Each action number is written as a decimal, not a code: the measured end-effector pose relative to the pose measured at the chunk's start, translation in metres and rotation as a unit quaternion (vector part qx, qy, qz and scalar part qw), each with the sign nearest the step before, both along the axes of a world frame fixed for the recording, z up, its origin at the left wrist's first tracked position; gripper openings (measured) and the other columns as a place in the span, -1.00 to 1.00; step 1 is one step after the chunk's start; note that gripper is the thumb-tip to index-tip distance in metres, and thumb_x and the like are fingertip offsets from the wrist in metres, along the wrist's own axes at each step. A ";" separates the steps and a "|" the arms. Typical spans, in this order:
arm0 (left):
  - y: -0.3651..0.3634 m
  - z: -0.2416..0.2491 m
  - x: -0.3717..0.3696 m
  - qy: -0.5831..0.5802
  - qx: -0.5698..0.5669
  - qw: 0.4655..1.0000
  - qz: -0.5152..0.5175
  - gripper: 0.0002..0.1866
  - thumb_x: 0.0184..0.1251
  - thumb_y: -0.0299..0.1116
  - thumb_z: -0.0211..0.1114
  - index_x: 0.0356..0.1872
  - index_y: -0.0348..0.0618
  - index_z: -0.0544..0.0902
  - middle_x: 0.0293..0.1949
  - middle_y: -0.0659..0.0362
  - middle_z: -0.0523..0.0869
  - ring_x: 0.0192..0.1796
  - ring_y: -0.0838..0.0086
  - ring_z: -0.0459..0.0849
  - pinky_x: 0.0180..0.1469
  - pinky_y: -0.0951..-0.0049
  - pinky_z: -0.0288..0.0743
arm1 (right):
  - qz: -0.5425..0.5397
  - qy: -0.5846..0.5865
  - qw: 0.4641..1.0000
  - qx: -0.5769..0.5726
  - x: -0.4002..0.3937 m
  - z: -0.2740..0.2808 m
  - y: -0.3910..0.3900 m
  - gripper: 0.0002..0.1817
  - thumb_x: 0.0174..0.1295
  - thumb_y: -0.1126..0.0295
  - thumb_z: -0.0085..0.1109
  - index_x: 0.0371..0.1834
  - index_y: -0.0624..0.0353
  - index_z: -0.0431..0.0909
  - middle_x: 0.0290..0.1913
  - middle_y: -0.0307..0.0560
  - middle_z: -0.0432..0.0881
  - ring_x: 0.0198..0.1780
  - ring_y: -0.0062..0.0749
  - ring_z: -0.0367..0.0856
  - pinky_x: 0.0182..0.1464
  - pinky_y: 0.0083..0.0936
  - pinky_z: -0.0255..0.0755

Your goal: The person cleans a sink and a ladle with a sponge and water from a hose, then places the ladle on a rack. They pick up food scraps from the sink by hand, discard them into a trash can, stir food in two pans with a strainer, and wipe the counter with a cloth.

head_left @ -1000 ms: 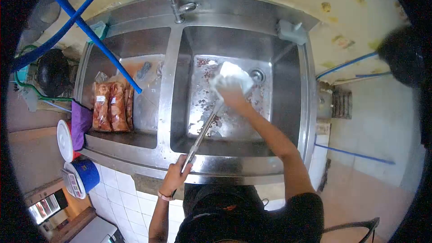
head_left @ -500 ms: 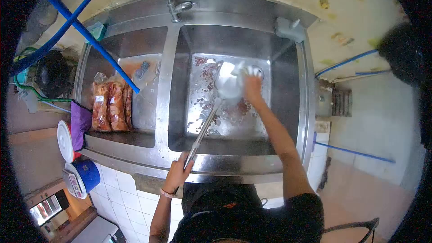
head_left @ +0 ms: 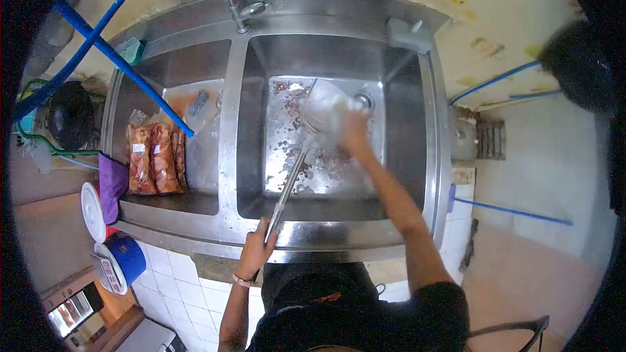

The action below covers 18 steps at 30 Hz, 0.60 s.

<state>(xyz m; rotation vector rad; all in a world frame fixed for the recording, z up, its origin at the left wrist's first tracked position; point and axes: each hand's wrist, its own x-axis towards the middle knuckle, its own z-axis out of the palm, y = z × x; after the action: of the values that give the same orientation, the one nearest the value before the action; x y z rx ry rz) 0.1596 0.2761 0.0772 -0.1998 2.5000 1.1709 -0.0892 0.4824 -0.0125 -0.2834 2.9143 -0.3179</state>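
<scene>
My left hand (head_left: 256,254) is wrapped round the lower end of the handle of a long metal ladle (head_left: 291,179), close over the sink's front edge. The ladle slants up and away, its broad round head (head_left: 319,105) over the floor of the right basin (head_left: 407,156). My right hand (head_left: 352,132) is at the right side of that head, smeared by motion. Something whitish shows at its fingers, and I cannot tell what it is. Reddish-brown bits (head_left: 283,133) and water lie on the basin floor around the ladle.
Clear bags of reddish meat (head_left: 153,160) lie in the left basin. A blue hose (head_left: 140,94) hangs over that basin, near the tap (head_left: 242,18) at the back. A purple cloth (head_left: 113,186) drapes over the left edge. A blue bucket (head_left: 128,257) stands on the floor below.
My right hand has moved slightly left and toward me along the ladle's head. My left hand keeps its hold on the handle. The whole view has shifted a little.
</scene>
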 end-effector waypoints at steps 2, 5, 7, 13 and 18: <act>0.002 0.000 -0.004 -0.005 0.003 1.000 0.009 -0.77 0.12 -0.35 0.04 -0.23 -0.19 0.32 -0.69 -0.11 0.46 -0.55 0.00 0.49 -0.59 0.22 0.29 | -0.032 -0.103 0.990 -0.092 0.017 0.009 -0.013 -0.62 -0.10 0.24 -0.04 -0.19 0.18 0.36 -0.26 0.06 0.44 -0.17 -0.09 0.36 -0.09 -0.23 0.18; -0.004 -0.004 0.005 0.001 0.020 0.999 0.036 -0.78 0.12 -0.36 0.04 -0.24 -0.20 0.32 -0.69 -0.10 0.45 -0.55 0.02 0.50 -0.59 0.24 0.29 | 0.074 0.177 0.981 -0.037 0.009 -0.026 0.015 -0.62 -0.12 0.30 0.00 -0.14 0.01 0.36 -0.23 0.09 0.41 -0.20 -0.07 0.36 -0.19 -0.06 0.16; -0.005 -0.011 0.010 0.029 0.015 0.999 0.038 -0.79 0.12 -0.36 0.04 -0.25 -0.21 0.32 -0.70 -0.08 0.45 -0.57 0.04 0.50 -0.61 0.26 0.28 | 0.004 0.137 0.990 -0.045 -0.010 -0.017 0.014 -0.63 -0.12 0.31 0.01 -0.15 0.01 0.36 -0.22 0.09 0.40 -0.20 -0.05 0.36 -0.19 -0.06 0.16; -0.008 0.000 0.003 -0.020 0.036 0.999 0.027 -0.77 0.11 -0.34 0.06 -0.24 -0.21 0.34 -0.72 -0.04 0.44 -0.66 0.15 0.49 -0.63 0.36 0.25 | 0.177 0.196 0.964 -0.020 0.032 -0.015 -0.012 -0.59 -0.14 0.36 0.04 -0.11 0.00 0.36 -0.09 0.08 0.38 -0.15 0.02 0.35 -0.18 -0.04 0.16; -0.008 -0.002 0.002 -0.029 0.074 0.997 0.019 -0.77 0.13 -0.32 0.04 -0.23 -0.20 0.36 -0.73 0.00 0.44 -0.66 0.24 0.49 -0.62 0.39 0.24 | -0.153 0.120 0.954 -0.229 0.030 -0.032 0.009 -0.46 -0.27 0.46 0.16 -0.07 0.14 0.32 -0.06 0.10 0.35 -0.09 0.07 0.31 0.02 -0.14 0.09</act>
<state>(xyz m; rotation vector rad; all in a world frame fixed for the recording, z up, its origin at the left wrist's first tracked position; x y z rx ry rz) 0.1614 0.2682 0.0753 -0.2379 2.3562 1.3404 -0.0587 0.4915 -0.0449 0.0778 3.0825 -1.0843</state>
